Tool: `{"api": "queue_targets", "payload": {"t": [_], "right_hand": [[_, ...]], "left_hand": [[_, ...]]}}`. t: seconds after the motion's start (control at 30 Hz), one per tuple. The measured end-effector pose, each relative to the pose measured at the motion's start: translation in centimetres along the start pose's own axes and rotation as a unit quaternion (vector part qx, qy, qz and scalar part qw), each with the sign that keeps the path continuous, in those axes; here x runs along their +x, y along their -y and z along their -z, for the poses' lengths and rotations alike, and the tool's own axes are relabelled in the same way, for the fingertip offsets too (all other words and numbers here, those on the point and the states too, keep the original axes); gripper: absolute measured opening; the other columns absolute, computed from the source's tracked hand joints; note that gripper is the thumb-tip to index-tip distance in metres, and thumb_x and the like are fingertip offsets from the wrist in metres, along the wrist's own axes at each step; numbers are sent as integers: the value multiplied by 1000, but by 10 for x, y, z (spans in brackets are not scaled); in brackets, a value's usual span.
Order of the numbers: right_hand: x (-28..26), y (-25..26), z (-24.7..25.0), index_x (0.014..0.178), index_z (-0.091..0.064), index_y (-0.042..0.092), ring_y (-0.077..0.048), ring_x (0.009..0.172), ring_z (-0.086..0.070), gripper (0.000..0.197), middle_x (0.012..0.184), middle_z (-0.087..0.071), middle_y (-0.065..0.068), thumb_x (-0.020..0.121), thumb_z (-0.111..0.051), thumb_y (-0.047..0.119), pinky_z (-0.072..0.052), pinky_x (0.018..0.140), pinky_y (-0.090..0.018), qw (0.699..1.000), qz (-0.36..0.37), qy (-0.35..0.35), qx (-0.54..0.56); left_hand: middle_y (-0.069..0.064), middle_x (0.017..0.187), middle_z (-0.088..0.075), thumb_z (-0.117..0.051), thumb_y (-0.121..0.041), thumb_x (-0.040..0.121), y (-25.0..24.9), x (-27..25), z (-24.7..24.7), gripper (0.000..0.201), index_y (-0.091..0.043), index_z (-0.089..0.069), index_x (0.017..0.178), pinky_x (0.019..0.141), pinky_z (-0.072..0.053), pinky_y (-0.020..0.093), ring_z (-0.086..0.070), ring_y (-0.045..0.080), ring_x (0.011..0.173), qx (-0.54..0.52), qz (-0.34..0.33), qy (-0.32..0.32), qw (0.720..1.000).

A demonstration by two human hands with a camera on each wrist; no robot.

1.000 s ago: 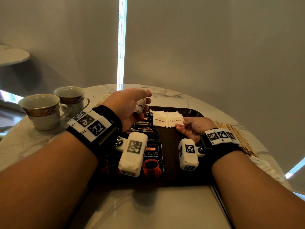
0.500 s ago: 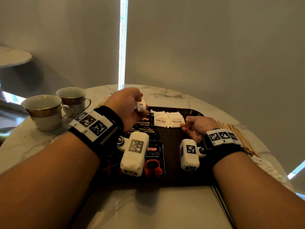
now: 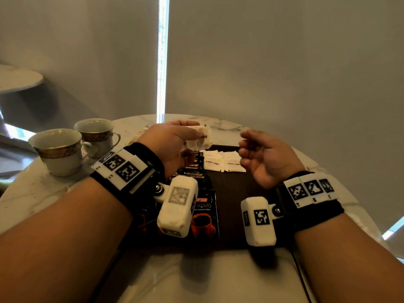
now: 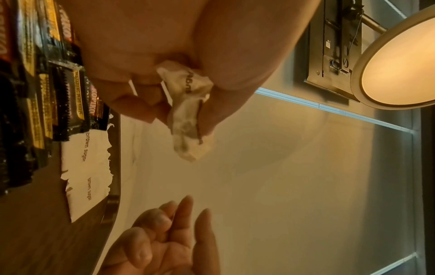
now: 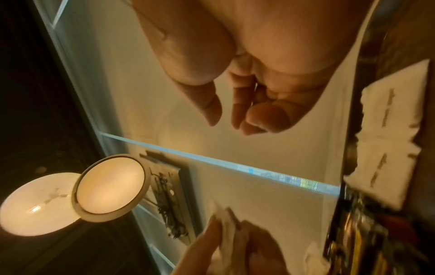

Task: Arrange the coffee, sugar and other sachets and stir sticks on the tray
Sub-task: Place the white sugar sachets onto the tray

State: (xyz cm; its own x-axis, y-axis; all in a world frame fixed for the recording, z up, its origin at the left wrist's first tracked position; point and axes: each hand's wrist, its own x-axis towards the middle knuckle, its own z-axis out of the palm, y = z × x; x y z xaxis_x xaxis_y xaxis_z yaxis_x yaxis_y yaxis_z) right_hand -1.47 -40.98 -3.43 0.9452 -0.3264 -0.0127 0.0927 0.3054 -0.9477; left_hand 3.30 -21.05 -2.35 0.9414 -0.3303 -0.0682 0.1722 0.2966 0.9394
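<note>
My left hand (image 3: 192, 136) is raised above the far edge of the dark tray (image 3: 238, 189) and pinches a small bunch of white sachets (image 3: 200, 137). The left wrist view shows the same crumpled white sachets (image 4: 188, 119) between thumb and fingers. To their right my right hand (image 3: 247, 149) hovers, palm turned inward, fingers loosely curled and holding nothing (image 5: 235, 115). On the tray lie a row of black coffee sachets (image 3: 196, 171) and two flat brown sugar sachets (image 3: 223, 162), also visible as brown sugar sachets (image 4: 87, 167) under the hands.
Two gold-banded cups (image 3: 59, 149) (image 3: 96, 134) stand on the marble table (image 3: 32, 197) at the left. Some pale items (image 3: 140, 136) lie behind my left hand. The tray's right half is bare wood. A grey blind hangs close behind the table.
Both hands have risen off the tray. The left one lifted the white sachets higher. The right one left the brown sugar sachets and turned its loose fingers toward the left hand.
</note>
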Motion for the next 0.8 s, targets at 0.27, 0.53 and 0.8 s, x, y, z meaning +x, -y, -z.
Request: {"api": "queue_targets", "payload": {"t": [0.27,0.53,0.8], "right_hand": [[-19,-15,-24,96,-61,8,-14,58,-55,44,73,-64,-3,63,-83,28,-39,45,-23,989,3,139,-59],[-19,-17,-24,89,-60,9,-16,59,-59,8,76,-67,-7,87,-67,9,-42,47,-24,994,21,93,-58],[-14,-15,-23,91,-57,8,-20,67,-69,6,79,-73,-11,96,-55,5,-51,49,-24,998,12,66,14]], "left_hand": [[10,80,-69,-79,-11,76,6,-3,-6,30,-5,-64,102,50,-47,23,-61,16,61,2,-36,34,999],[10,78,-70,-74,-4,80,6,-4,-4,19,-11,-58,83,50,-53,27,-70,21,66,44,-25,73,996],[19,97,-72,-62,9,87,5,-2,-1,21,-2,-68,104,50,-53,26,-72,21,66,82,1,81,993]]}}
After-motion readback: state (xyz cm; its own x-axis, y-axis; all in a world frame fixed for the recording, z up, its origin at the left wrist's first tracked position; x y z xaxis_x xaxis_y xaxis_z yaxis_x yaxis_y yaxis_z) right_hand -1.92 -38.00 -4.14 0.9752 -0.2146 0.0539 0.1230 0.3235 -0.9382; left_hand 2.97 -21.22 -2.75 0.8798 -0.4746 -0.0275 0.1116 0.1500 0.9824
